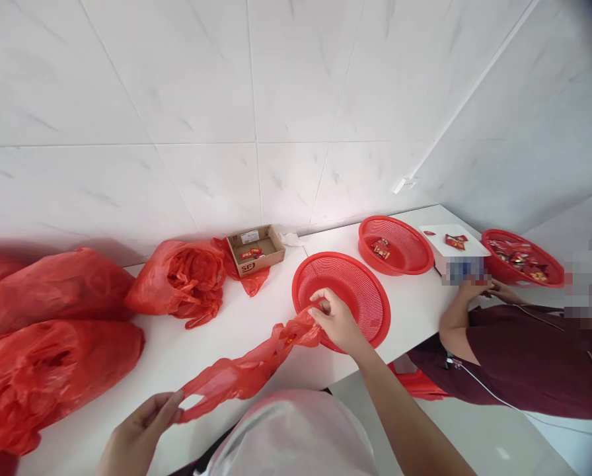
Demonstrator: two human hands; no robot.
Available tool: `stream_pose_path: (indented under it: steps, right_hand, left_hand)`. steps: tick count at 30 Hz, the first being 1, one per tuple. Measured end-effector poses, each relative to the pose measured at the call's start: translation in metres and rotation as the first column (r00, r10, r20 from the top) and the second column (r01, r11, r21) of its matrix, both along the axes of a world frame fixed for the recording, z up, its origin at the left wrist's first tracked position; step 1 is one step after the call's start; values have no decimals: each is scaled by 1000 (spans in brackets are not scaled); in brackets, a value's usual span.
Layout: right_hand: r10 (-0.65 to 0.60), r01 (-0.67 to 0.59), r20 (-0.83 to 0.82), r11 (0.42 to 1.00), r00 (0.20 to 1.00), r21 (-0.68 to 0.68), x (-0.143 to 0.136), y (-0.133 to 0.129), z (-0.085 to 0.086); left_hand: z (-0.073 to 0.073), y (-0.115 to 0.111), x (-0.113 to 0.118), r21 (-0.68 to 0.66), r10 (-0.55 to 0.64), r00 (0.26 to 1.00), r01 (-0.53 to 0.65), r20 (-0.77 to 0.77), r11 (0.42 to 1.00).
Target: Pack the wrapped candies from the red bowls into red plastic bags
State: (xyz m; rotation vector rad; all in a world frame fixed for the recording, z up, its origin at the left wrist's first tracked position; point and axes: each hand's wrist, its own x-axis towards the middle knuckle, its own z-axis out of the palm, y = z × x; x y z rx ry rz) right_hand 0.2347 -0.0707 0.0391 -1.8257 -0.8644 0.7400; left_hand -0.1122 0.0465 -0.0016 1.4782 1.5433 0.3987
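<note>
A thin red plastic bag (244, 373) is stretched between my two hands above the table's front edge. My left hand (145, 423) pinches its lower left end, where the handle loop shows a gap. At the other end, my right hand (333, 320) grips the gathered plastic between thumb and fingers, over the near rim of a red mesh basket (384, 301). That basket has nothing visible inside it.
Full red bags (73, 291) crowd the left side. Behind stands a cardboard box (256, 248) with small red packets. Rightward are a second red basket (400, 248), a white scale (437, 248) with packets, a filled red basket (524, 254) and a seated person (528, 357).
</note>
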Motion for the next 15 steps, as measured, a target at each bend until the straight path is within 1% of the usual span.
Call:
stream_pose_path:
  steps: [2, 4, 6, 7, 9, 10, 13, 15]
  right_hand:
    - [29, -29, -26, 999, 999, 15, -7, 4, 8]
    - [73, -72, -148, 997, 986, 13, -12, 3, 14]
    - [93, -92, -271, 996, 958, 17, -15, 1, 19]
    - [84, -82, -302, 996, 950, 19, -14, 0, 21]
    - [57, -55, -305, 998, 950, 17, -13, 0, 23]
    - [50, -50, -293, 999, 955, 9, -12, 0, 23]
    - [93, -102, -288, 995, 953, -17, -11, 4, 24]
    - [124, -133, -304, 991, 945, -8, -11, 5, 27]
  left_hand:
    - [3, -2, 2, -67, -11, 997, 16, 71, 998]
    - [5, -11, 1, -98, -6, 990, 20, 144, 995]
    - [10, -21, 0, -79, 21, 986, -8, 166, 997]
    - [13, -26, 0, -49, 42, 986, -34, 160, 998]
    - [19, -31, 3, 17, 77, 985, -81, 155, 997]
    - [21, -32, 6, 29, 89, 985, -94, 150, 995]
    - [23, -29, 10, -3, 89, 991, -89, 97, 996]
    - [21, -25, 6, -13, 106, 993, -105, 50, 994]
